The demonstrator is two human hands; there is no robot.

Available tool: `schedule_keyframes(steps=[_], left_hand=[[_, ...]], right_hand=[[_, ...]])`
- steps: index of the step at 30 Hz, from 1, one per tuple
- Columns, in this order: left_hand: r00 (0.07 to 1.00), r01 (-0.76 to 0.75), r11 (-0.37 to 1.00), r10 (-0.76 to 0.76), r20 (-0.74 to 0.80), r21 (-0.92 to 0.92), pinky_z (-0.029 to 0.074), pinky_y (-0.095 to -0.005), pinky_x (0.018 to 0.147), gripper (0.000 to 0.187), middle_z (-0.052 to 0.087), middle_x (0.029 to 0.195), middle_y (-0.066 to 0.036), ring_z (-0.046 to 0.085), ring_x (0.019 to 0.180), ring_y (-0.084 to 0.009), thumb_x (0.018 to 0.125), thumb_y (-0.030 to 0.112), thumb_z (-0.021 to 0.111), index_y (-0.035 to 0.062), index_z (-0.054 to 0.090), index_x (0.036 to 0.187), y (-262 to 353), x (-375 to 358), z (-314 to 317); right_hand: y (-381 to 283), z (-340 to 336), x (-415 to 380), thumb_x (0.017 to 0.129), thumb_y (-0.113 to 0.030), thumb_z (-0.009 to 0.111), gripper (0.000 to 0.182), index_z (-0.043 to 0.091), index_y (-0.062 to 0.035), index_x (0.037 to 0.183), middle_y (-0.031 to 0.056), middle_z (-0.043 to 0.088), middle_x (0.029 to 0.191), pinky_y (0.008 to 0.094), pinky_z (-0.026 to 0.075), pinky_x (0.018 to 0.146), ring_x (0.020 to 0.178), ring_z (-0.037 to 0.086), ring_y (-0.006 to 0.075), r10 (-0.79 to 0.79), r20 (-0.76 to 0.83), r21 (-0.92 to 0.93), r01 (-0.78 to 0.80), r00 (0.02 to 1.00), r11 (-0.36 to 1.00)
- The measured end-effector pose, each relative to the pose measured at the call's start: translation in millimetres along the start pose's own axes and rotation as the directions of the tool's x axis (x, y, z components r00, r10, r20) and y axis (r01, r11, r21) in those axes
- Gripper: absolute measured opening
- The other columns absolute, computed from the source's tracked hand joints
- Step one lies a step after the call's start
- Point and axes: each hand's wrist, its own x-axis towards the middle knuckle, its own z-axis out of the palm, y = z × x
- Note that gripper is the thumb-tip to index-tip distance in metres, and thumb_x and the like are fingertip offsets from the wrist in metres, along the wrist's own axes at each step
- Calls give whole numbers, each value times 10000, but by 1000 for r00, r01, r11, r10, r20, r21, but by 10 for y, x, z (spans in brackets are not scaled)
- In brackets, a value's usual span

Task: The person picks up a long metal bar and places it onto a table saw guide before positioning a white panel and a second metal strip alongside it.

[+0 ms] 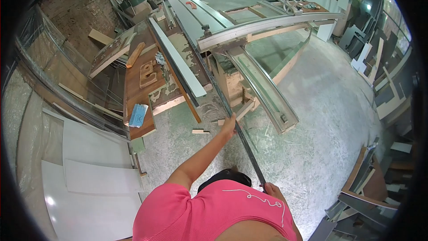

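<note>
Both hands hold one long dark bar [222, 96], which slants away from the person, over the floor [325, 102], toward the long pale machine table [185, 11]. The left hand [229, 127], its arm stretched forward, is closed around the bar partway along. The right hand [273, 190] grips it near its close end, beside the pink shirt [214, 209], which hides part of that hand. The bar's far part runs along the left side of the machine table; whether it touches the edge there, I cannot tell.

To the left of the bar, a long pale strip [178, 60] lies with its near end past the edge of the surface [133, 90], and a thin brown strip [190, 106] sits just beside it. On the surface are a blue packet [138, 115] near the front corner, a wooden piece with cut-outs [148, 79] and an orange-brown piece of wood [135, 55]. A metal rail [272, 26] crosses the machine table. Below, a small wood block [200, 131] lies on the floor.
</note>
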Motion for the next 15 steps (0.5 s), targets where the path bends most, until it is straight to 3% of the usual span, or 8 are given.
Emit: schedule_keyframes(steps=[2, 6, 9, 12, 15], left_hand=[[988, 38, 998, -45, 146, 55, 476, -391, 583, 514, 482, 897, -83, 571, 768, -258, 855, 498, 439, 102, 333, 1164, -300, 7, -113], [967, 187, 975, -204, 151, 121, 462, -392, 641, 457, 499, 953, -87, 551, 801, -251, 859, 508, 424, 126, 377, 1106, -515, -665, 11], [949, 184, 970, -217, 230, 158, 462, -408, 651, 398, 524, 941, -86, 557, 787, -245, 875, 469, 420, 119, 385, 1060, -610, -947, 80], [957, 118, 974, -164, 239, 194, 460, -402, 661, 339, 549, 911, -82, 565, 758, -220, 888, 416, 422, 106, 386, 1022, -845, -847, 117], [995, 20, 978, -40, 94, 208, 459, -392, 650, 266, 566, 864, -70, 567, 732, -186, 902, 345, 409, 103, 385, 1010, -804, -786, 153]], right_hand=[[-82, 30, 159, 909, -365, 418, 353, 552, -41, 952, -18, 464, 595, 214, 344, 467, 515, 412, 62, -3, 13, 9, 3, 1000, 1000], [29, 39, 639, 913, -342, 405, 321, 534, -48, 925, -2, 462, 584, 205, 337, 402, 449, 400, 69, 8, 54, 135, -16, 999, 991], [-42, 97, 970, 906, -404, 405, 346, 515, -80, 963, -8, 464, 586, 201, 344, 400, 461, 412, 62, 5, 101, 170, -23, 995, 985], [-151, 251, 1362, 904, -406, 410, 349, 512, -79, 969, -5, 467, 597, 203, 342, 392, 459, 406, 59, -62, 141, 181, 36, 988, 983], [-286, 395, 1526, 903, -400, 408, 382, 521, -56, 1026, 8, 484, 636, 215, 382, 428, 500, 443, 80, -58, 138, 174, 34, 989, 984]])
